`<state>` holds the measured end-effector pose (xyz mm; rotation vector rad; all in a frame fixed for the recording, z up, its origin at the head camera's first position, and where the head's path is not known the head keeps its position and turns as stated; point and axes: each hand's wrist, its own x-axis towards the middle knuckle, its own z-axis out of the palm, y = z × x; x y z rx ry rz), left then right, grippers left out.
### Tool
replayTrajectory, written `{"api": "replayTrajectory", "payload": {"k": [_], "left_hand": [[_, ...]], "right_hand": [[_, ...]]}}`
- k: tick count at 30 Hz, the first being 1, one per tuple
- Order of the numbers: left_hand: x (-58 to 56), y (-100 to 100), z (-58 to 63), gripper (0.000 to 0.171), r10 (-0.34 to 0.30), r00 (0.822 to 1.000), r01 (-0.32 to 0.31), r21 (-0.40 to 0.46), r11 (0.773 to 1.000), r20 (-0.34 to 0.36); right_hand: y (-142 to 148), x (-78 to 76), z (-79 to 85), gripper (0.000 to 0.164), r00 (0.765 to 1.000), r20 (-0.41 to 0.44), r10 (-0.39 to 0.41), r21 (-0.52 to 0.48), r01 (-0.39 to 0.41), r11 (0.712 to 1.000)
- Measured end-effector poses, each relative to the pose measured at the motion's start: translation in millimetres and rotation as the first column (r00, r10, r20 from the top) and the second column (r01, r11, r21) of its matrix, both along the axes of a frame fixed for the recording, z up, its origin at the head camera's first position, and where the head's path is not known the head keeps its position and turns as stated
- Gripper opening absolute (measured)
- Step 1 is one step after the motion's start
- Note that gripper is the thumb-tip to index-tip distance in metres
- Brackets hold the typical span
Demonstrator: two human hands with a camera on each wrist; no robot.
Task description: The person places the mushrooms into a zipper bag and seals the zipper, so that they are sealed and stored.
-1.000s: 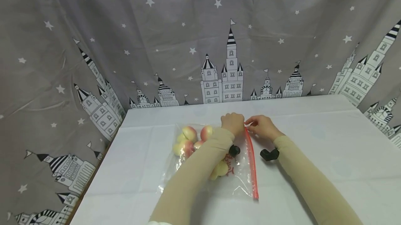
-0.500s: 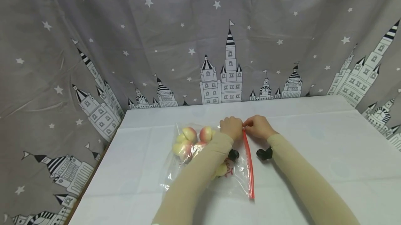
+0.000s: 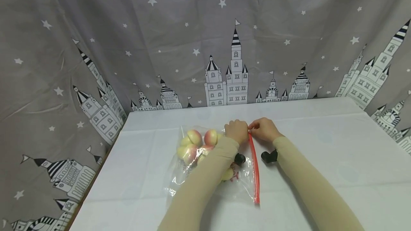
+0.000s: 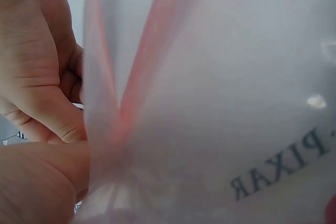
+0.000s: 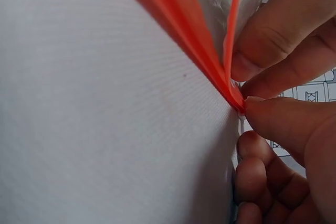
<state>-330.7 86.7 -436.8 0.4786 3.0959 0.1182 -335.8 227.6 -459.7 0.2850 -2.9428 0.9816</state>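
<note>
A clear zip bag with a red zip strip along its right side lies on the white table. Inside are several yellow-and-red fruits that look like peaches. At the strip's far end, my left hand grips the bag's edge. Right beside it, my right hand pinches the strip's corner between thumb and finger. The right wrist view shows the two red edges of the strip spread apart above the pinched corner. Bag film with dark lettering fills most of the left wrist view. My left forearm hides part of the fruit.
A white cloth covers the table. Behind it hangs a grey curtain printed with castles and stars. Black wrist devices sit under both wrists, close to the bag.
My right hand has moved slightly left and closed in on the strip's far corner beside the left hand. The red strip has shifted a little to the left.
</note>
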Motion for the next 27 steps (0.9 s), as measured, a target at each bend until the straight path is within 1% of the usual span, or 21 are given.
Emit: {"api": "replayTrajectory", "payload": {"k": [4,11,18,21,25,27], "left_hand": [[2.1,-0.3,2.3,0.023,0.009,1.000,-0.009,-0.004,1.000,-0.004],[2.3,0.3,6.4,0.025,0.017,0.999,-0.017,-0.001,1.000,0.038],[-2.1,-0.5,2.8,0.026,0.040,0.996,-0.041,0.013,0.999,0.077],[-2.2,-0.6,3.2,0.025,0.041,0.995,-0.043,0.019,0.999,0.090],[-2.1,0.4,4.5,0.023,0.041,0.994,-0.043,0.019,0.999,0.099],[0.0,0.0,6.6,0.023,0.038,0.995,-0.040,0.018,0.999,0.094]], "right_hand": [[0.2,0.0,1.1,0.021,1.000,0.023,0.000,-0.003,0.000,1.000],[0.7,-2.5,1.7,0.014,0.999,0.034,0.029,-0.003,-0.029,1.000],[-1.1,-3.5,3.9,0.014,0.998,0.050,0.045,0.012,-0.046,0.999],[-1.7,-2.7,5.7,0.014,0.997,0.061,0.045,0.019,-0.046,0.999],[-1.7,-0.2,9.0,0.013,0.997,0.047,0.058,0.036,-0.060,0.998],[-2.0,0.8,10.2,0.012,0.997,0.037,0.067,0.047,-0.069,0.997]]}}
